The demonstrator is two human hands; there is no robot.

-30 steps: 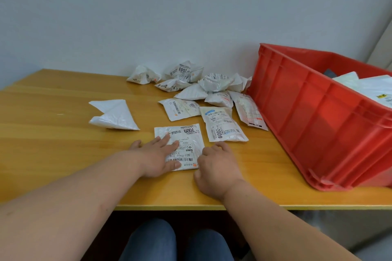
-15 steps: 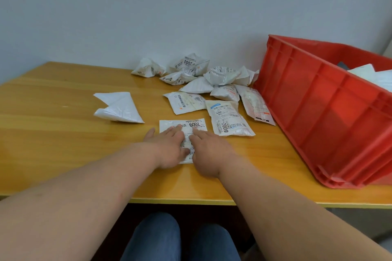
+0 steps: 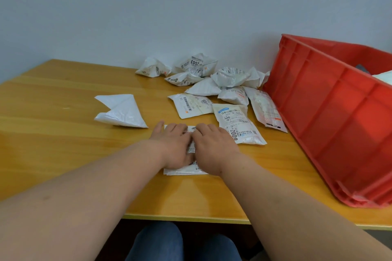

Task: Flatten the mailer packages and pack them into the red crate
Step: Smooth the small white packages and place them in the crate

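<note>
A white labelled mailer [image 3: 186, 170] lies flat on the wooden table [image 3: 63, 144] in front of me. My left hand [image 3: 172, 144] and my right hand [image 3: 214, 146] press on it side by side with flat fingers and cover most of it. Just right of it lies a flat mailer marked 2009 [image 3: 237, 125]. Behind it lies another flat mailer [image 3: 192, 107]. A heap of crumpled mailers [image 3: 203, 74] sits near the wall. The red crate [image 3: 331, 116] stands at the right, with white packages [image 3: 384, 76] inside.
A folded plain white mailer [image 3: 119, 111] lies to the left of my hands. One more flat mailer [image 3: 266, 110] rests against the crate's near wall. The table's front edge [image 3: 186, 218] runs just above my knees. A grey wall stands behind the table.
My right hand slid left onto the mailer beside my left hand, and both moved farther up it. The view shifted left, so the crate sits nearer the frame's right edge.
</note>
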